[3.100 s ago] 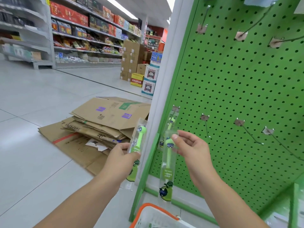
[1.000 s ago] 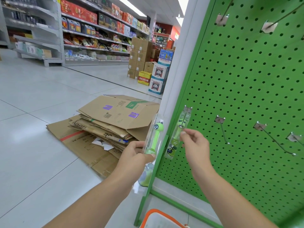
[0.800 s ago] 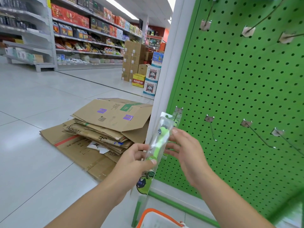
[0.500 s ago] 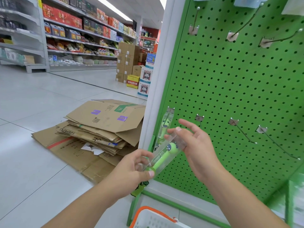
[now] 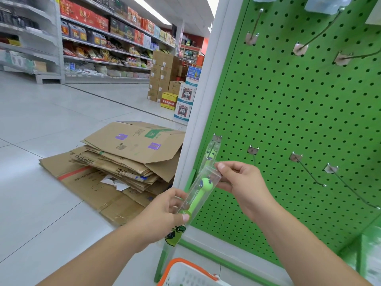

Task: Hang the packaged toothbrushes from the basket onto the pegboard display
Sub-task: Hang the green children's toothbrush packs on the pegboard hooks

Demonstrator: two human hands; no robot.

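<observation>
left hand [image 5: 165, 211] and right hand [image 5: 243, 182] pinch a clear-packaged green toothbrush [image 5: 198, 195], tilted, just before the green perforated pegboard [image 5: 288, 112]; 1 packaged toothbrush [image 5: 211, 154] hangs on the leftmost metal hook [image 5: 216, 139]; white orange-rimmed basket [image 5: 185, 273] below.

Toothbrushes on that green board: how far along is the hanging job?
Early, it seems. One packaged toothbrush already hangs on the leftmost lower hook. A second toothbrush pack is in hand: the left hand holds its middle, the right hand pinches its top. The other lower hooks hang bare. The basket sits below; its contents aren't visible.
</observation>
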